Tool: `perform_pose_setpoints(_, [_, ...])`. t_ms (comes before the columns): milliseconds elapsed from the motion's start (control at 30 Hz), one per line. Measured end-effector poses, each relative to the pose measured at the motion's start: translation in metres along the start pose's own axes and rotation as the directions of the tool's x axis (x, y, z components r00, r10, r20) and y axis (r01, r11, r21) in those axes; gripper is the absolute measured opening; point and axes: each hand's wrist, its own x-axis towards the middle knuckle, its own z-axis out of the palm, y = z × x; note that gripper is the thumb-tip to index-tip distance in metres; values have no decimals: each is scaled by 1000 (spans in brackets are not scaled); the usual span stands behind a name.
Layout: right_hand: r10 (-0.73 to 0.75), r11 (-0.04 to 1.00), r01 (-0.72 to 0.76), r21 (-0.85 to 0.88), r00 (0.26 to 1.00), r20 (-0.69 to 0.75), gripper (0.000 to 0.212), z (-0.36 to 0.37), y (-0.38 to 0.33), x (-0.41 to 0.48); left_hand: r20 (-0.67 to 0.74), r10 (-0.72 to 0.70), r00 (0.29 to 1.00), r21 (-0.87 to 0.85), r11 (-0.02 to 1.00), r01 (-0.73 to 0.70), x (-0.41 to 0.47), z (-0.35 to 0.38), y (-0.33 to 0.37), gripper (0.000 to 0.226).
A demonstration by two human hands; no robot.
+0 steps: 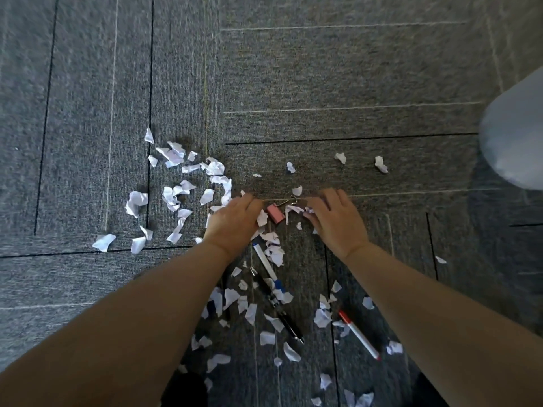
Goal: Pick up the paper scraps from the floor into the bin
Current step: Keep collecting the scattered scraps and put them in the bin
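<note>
Several torn white paper scraps [173, 198] lie scattered on the grey carpet, a loose cluster at the left and more near my arms at the bottom. My left hand [235, 220] rests palm down on the floor, fingers curled over a scrap [262, 217]. My right hand [338, 218] is beside it, fingertips pinching small scraps [295, 209]. A pale grey rounded shape [514, 136] at the right edge may be the bin; only part of it shows.
A pink binder clip [275, 213] lies between my hands. A white-blue pen [266, 261], a black pen [282, 311] and a red-capped marker [359, 334] lie among the scraps below. A few lone scraps [381, 164] sit farther off on the carpet tiles.
</note>
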Motion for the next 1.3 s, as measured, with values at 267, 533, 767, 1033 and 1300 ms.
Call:
perform_pose_setpoints(267, [156,960,-148,238,988,-14,15,-57,13,-5,14,32,999,-102,994,-30,13,-64,30,27])
perform_pose_setpoints(533, [128,969,-29,244,909,-398,17,-238,54,3,-169,132,977,-198,966,-164,39,-186,129,14])
perform_pose_setpoints(767, [334,942,-236,237,710,-620,27,-388,154,-10,-315,258,913,-222,916,-335,73,-260,250,18])
perform_pose_setpoints(1033, [693,717,-696,37,706,-143,30,-377,245,-59,-411,428,805,-177,829,-531,119,-279,360,18])
perform_pose_setpoints(1300, [534,793,-590,150,556,-637,24,-384,246,-100,-77,624,778,131,780,-612,165,-259,438,53])
